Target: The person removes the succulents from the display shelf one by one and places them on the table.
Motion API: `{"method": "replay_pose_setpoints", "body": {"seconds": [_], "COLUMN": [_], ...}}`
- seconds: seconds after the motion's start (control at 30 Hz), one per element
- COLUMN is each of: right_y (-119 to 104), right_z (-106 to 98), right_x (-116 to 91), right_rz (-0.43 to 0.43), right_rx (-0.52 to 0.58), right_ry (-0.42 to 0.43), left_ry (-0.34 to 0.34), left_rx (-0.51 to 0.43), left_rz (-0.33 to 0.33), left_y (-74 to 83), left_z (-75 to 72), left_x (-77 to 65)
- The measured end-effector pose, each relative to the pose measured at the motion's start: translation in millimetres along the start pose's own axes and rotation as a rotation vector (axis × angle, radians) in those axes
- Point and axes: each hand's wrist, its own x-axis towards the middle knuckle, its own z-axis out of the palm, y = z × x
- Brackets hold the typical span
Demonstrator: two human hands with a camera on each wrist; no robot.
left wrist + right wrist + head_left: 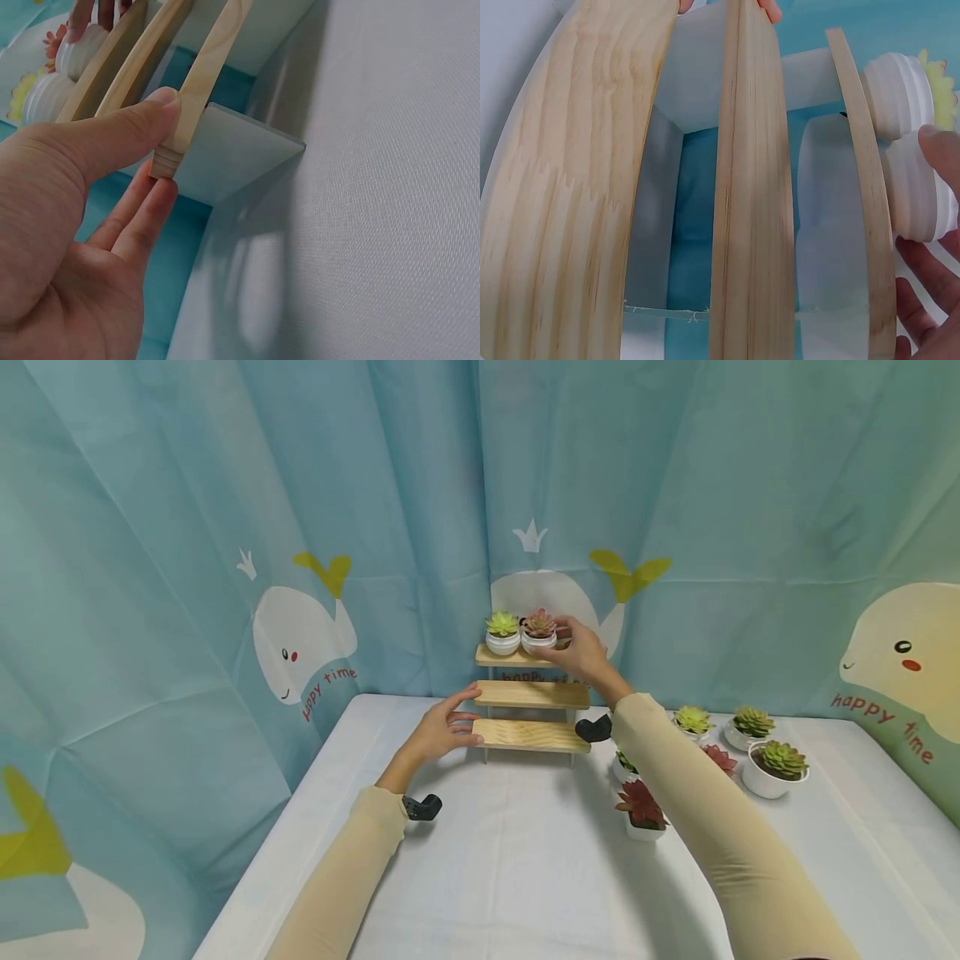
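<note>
A three-tier wooden shelf stand [532,695] with pale side panels stands on the table. Its left end is steadied by my left hand [437,732]; in the left wrist view the thumb and fingertips pinch the end of the lowest board [196,94]. At the top tier my right hand [583,652] holds a pink succulent [539,623] by its white pot [919,187], thumb on one side and fingers on the other. The pot sits right at the top board [864,172]. Beside it on the same tier is a yellow-green succulent [502,627] in a similar pot.
Right of the stand are several more potted succulents, among them a dark red one [642,806], a green one in a round white pot [767,781] and another green one [752,723]. The right sleeve partly covers this group. A blue whale-print curtain [420,510] hangs behind the white table [480,877].
</note>
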Motion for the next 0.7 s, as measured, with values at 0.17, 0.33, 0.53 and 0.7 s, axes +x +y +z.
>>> {"method": "replay_pose_setpoints", "body": {"seconds": [0.17, 0.33, 0.53, 0.7], "right_y": [0.2, 0.6, -1.5, -3.0], "right_z": [0.5, 1.2, 1.4, 1.8], "right_x": [-1.0, -1.3, -1.9, -2.1], "right_rz": [0.009, 0.012, 0.012, 0.007], "right_rx": [-0.004, 0.005, 0.016, 0.006], "right_ry": [0.008, 0.007, 0.007, 0.008], "left_ry": [0.002, 0.003, 0.005, 0.008], "left_rx": [0.003, 0.001, 0.001, 0.008], "left_rz": [-0.002, -0.014, -0.006, -0.018], "left_y": [-0.5, -0.7, -0.7, -1.3], "left_z": [0.8, 1.0, 0.6, 0.2], "left_x": [0.1, 0.1, 0.3, 1.0]}}
